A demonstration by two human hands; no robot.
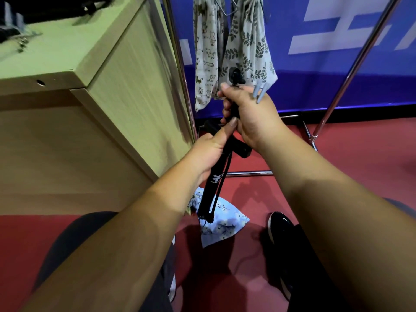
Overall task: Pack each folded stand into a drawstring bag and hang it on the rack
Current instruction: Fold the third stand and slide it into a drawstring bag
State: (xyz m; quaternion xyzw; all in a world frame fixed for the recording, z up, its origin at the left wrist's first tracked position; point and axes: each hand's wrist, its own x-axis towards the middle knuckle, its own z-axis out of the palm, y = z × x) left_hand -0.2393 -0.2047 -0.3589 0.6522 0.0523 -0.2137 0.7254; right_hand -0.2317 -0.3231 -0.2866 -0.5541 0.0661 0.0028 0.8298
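Both hands on the folded stand (215, 184), black, held tilted in front of me, top end away from me and up, bottom end down toward the floor.

My left hand (210, 154) grips the middle of the shaft: fingers curled round it from the left, thumb (226, 131) laid along the shaft pointing up. The stand's logo part shows just below this hand.

My right hand (252, 115) grips the upper part, just above the left one, fingers wrapped round it. Thumb tip of the left touches or nearly touches the right hand. The stand's black knob head (236, 76) sticks out above my right fingers. Two grey-blue cord ends (259, 93) poke up at my right knuckles; can't tell if I hold them.

Below the stand's lower end, a blue floral drawstring bag (225, 224) lies on the red floor (360, 176), near my black shoe (279, 233).

Behind my hands, a cat-print bag (206, 52) and a leaf-print bag (247, 46) hang side by side on the metal rack (360, 55). The knob head overlaps the leaf-print bag's lower part in view. Wooden desk (67, 64) at left, blue banner (337, 86) behind the rack.
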